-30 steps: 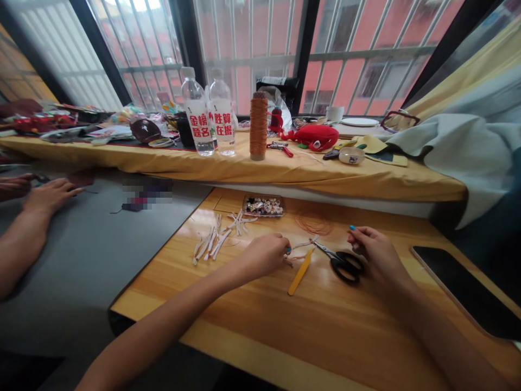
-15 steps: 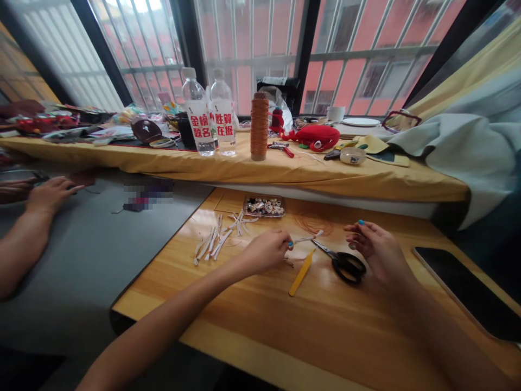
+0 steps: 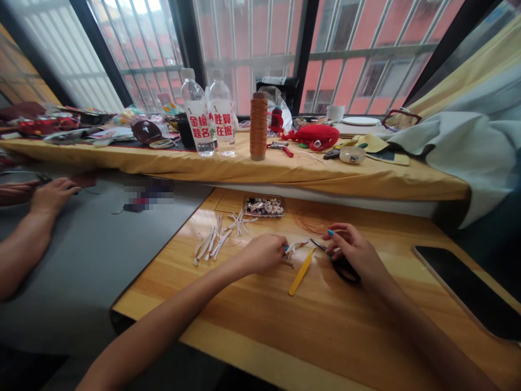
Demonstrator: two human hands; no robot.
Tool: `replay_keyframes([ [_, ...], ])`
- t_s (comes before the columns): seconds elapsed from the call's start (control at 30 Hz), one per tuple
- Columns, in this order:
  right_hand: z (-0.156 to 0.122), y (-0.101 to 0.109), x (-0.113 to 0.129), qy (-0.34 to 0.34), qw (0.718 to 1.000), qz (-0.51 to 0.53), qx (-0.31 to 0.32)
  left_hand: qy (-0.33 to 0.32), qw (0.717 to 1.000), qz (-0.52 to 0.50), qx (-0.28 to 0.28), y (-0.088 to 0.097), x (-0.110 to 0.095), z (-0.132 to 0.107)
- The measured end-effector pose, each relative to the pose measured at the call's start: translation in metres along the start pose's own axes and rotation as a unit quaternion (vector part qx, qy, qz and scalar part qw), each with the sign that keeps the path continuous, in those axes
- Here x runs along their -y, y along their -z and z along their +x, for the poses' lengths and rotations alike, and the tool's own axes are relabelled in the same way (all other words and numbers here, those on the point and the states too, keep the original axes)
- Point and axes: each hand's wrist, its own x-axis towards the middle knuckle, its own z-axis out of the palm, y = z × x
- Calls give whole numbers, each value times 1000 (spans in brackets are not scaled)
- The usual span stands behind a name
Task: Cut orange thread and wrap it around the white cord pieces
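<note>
My left hand (image 3: 266, 253) is closed in a pinch on a short white cord (image 3: 298, 246), whose loose end points right. My right hand (image 3: 358, 252) hovers over the black-handled scissors (image 3: 345, 269), its fingers bent but apart, holding nothing. It covers part of the scissors' handles and blades. Between the hands lie yellow tweezers (image 3: 302, 273), tips toward the scissors. Thin orange thread (image 3: 311, 224) lies in loose coils behind them. To the left, several white cord pieces (image 3: 212, 241) are heaped on the wooden table (image 3: 244, 309).
A clear tray of beads (image 3: 264, 206) stands at the table's back. On the cloth-covered ledge are two water bottles (image 3: 223, 122), an orange thread spool (image 3: 258, 127) and a red plush item (image 3: 315, 136). A phone (image 3: 464, 288) lies right. Another person's hand (image 3: 52, 195) is at left.
My right hand has moved left and now covers part of the scissors. My left hand has shifted slightly, and the white cord in it has changed its angle.
</note>
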Motion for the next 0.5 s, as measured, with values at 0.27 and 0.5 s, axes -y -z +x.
replay_keyframes([
  [0.27, -27, -21, 16, 154, 951, -269, -11, -34, 999, -10, 7, 0, -6, -4],
  [0.5, -42, -44, 14, 134, 942, -302, 64, -94, 994, -39, 27, 0, -8, -7],
])
